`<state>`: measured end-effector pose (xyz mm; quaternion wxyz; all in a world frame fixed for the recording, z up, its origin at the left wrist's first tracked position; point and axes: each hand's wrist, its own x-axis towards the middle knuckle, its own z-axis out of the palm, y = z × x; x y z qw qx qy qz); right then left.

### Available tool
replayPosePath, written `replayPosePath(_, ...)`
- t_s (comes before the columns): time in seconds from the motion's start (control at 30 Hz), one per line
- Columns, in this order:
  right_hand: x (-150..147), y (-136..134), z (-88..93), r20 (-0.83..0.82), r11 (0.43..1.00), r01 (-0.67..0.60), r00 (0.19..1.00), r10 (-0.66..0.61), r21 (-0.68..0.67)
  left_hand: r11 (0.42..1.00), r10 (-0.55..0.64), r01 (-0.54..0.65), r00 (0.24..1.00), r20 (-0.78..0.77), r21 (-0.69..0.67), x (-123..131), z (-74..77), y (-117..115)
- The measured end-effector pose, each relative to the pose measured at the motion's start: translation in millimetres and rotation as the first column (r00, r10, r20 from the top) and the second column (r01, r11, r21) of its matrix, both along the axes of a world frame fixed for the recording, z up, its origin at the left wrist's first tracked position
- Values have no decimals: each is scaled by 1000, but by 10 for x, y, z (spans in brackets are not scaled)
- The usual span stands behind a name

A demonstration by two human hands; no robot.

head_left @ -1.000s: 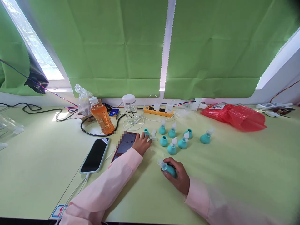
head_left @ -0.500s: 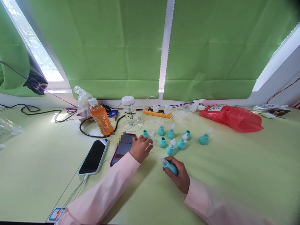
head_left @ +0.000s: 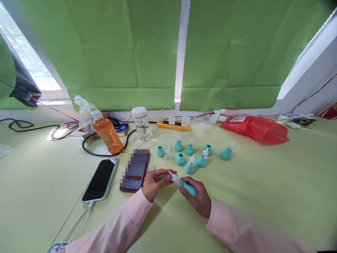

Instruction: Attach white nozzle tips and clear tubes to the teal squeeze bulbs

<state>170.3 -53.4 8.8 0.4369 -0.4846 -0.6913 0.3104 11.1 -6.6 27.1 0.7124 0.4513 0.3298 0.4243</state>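
My right hand [head_left: 198, 198] is closed round a teal rubber bulb [head_left: 190, 188] with a clear nozzle pointing left. My left hand [head_left: 155, 182] pinches the clear tip [head_left: 174, 177] at the end of that nozzle, just above the green table [head_left: 263, 182]. Beyond my hands stand several more teal bulbs [head_left: 189, 165], some with clear nozzles on top, and one loose clear piece [head_left: 168, 153] lies among them.
Left of my hands lie a red-cased phone [head_left: 135, 169] and a dark phone [head_left: 99, 180] on a white cable. Behind stand an orange drink bottle [head_left: 106, 131], a clear jar [head_left: 140, 123], a yellow power strip [head_left: 173, 124] and a red plastic bag [head_left: 256, 128].
My left hand came back from the group of bulbs to the nozzle in my right hand and now pinches its tip. The view shifted slightly to the right.
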Motion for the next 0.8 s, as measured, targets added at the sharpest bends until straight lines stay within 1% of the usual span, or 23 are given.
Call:
replayPosePath(0.1,-7,-10,-11,2,1000,7,1000,-7,-14,999,-10,10,1000,20,-30,2,-25,-11)
replayPosePath(0.17,-12,-25,-20,0,1000,11,1000,-11,-28,999,6,-5,1000,28,-49,5,-37,-21)
replayPosePath(0.27,-21,-48,-33,-27,999,5,1000,-6,-46,997,59,-58,998,12,-46,29,-57,-56)
replayPosePath(0.43,-43,-67,-39,-101,998,13,995,-18,-60,981,192,-191,981,36,-41,106,-111,-136)
replayPosePath(0.57,-49,-71,-40,-75,999,35,997,-37,-34,966,259,-258,966,11,-27,137,-131,-167)
replayPosePath(0.67,-41,-72,-20,-51,999,35,998,-35,-1,965,260,-261,965,-15,-12,131,-128,-175)
replayPosePath(0.8,-27,-71,49,-36,1000,6,999,-5,23,973,227,-225,972,-57,40,113,-123,-185)
